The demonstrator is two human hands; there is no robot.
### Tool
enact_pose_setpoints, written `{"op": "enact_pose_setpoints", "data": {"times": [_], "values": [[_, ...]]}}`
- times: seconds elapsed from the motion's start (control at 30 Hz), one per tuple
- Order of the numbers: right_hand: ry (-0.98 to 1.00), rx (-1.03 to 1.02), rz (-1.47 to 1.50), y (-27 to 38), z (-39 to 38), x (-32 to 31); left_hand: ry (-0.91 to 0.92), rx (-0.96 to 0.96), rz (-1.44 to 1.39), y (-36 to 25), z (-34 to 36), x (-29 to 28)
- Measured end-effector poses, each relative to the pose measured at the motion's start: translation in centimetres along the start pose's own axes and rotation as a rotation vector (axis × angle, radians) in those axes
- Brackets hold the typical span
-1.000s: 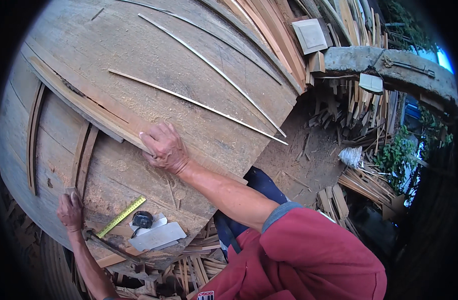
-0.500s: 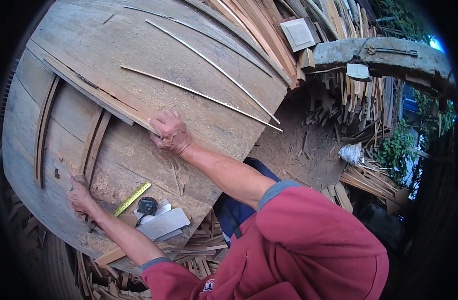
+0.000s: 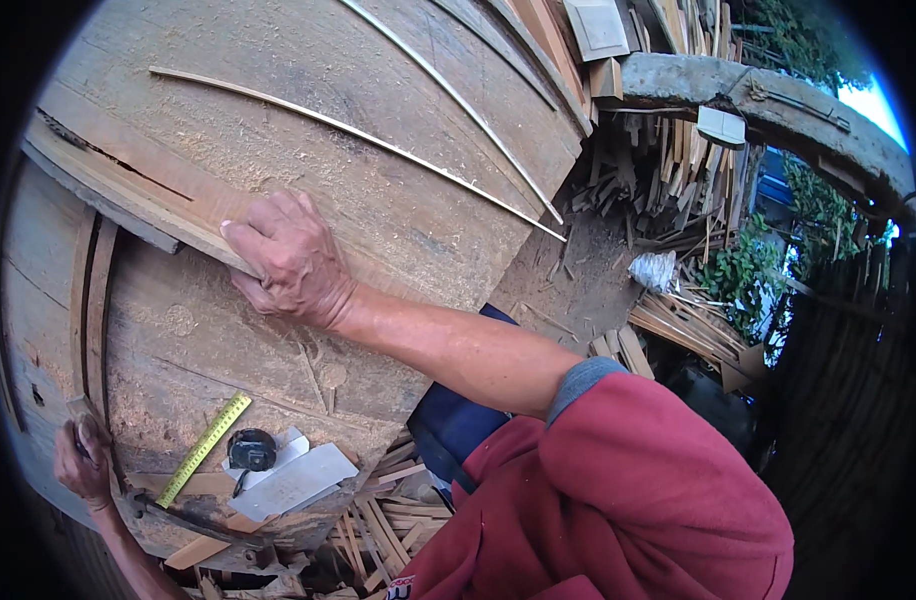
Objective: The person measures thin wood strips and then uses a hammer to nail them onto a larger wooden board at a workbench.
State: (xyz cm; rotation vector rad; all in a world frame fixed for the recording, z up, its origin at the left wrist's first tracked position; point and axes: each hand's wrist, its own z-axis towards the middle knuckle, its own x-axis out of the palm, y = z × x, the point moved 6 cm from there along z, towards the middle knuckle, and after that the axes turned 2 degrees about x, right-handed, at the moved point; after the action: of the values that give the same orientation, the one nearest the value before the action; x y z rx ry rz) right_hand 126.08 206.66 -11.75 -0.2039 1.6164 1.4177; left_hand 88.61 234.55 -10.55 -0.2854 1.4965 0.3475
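Note:
My right hand (image 3: 290, 262) is closed over the near edge of a long pale board (image 3: 138, 175) lying on the sawdust-covered worktable (image 3: 418, 240). At the table's left, my left hand (image 3: 84, 460) is curled at a small block (image 3: 81, 408) by the lower ends of two narrow wooden strips (image 3: 99, 300); what its fingers grip is unclear. To its right lie a yellow rule (image 3: 204, 450), a black tape measure (image 3: 251, 449) and pale flat sheets (image 3: 300, 472). Two thin light strips (image 3: 358, 132) lie on the table beyond the board.
A weathered beam (image 3: 683, 85) juts out at upper right, with wood offcuts (image 3: 678, 175) under it. More scrap wood (image 3: 688, 335), a white bundle (image 3: 654, 272) and plants (image 3: 738, 285) are on the ground at right. A pale square panel (image 3: 596, 25) tops stacked timber.
My left hand reached inward half a second ago and has since drawn back left and down. The view has shifted, and my right hand stays on the board's edge.

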Motion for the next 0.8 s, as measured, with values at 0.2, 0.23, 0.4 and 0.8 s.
{"op": "enact_pose_setpoints", "data": {"times": [0.2, 0.23, 0.4, 0.8], "values": [[0.026, -0.016, -0.044, -0.1, -0.6, 0.4, 0.184, -0.345, 0.101, -3.0, 0.2, 1.3], [-0.011, -0.044, 0.044, -1.1, -1.3, -0.6, 0.173, -0.431, 0.146, -6.5, 2.0, -0.2], [-0.289, 0.062, -0.056, -7.1, -1.7, -12.8, -0.335, -0.626, -0.141, -21.0, 4.7, -9.2], [-0.04, 0.143, -0.105, -15.5, -7.8, -22.9, -0.306, -0.636, -1.274, -47.7, 25.7, -4.6]]}}
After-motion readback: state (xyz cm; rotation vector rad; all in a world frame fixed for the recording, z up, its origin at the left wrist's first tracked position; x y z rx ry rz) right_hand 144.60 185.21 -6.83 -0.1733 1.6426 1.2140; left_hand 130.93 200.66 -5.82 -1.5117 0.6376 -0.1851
